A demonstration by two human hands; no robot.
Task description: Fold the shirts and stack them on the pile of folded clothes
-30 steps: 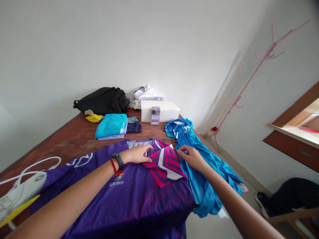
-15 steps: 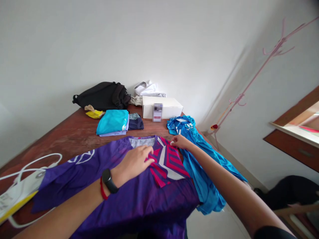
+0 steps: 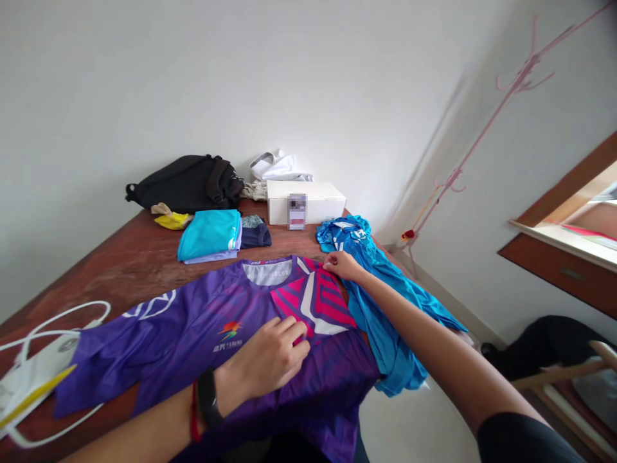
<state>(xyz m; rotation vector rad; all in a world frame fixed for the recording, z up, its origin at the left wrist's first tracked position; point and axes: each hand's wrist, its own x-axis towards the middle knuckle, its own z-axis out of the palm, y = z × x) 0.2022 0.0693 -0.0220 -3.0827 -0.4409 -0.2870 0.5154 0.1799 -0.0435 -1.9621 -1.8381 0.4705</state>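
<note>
A purple shirt (image 3: 193, 334) with a pink and white pattern lies spread over the table's near part, its collar toward the wall. My right hand (image 3: 341, 265) pinches the shirt at the patterned shoulder, right of the collar. Over the shirt's chest is my left hand (image 3: 270, 354), fingers curled down and pressed together on the fabric near the lower edge of the pink pattern; what its fingertips hold is hidden. A crumpled blue garment (image 3: 385, 308) lies just right of the shirt, partly beneath my right forearm.
Behind the shirt on the table (image 3: 116, 257) are folded turquoise clothing (image 3: 209, 233), a dark folded garment (image 3: 256, 235), a black bag (image 3: 186, 183) and a white box (image 3: 322, 200). White cables and a power strip (image 3: 43, 366) lie left. A pink rack (image 3: 482, 145) stands right.
My left hand has moved down across the chest, uncovering a printed logo and more of the pink pattern. My right hand stays at the shoulder. The view has shifted slightly.
</note>
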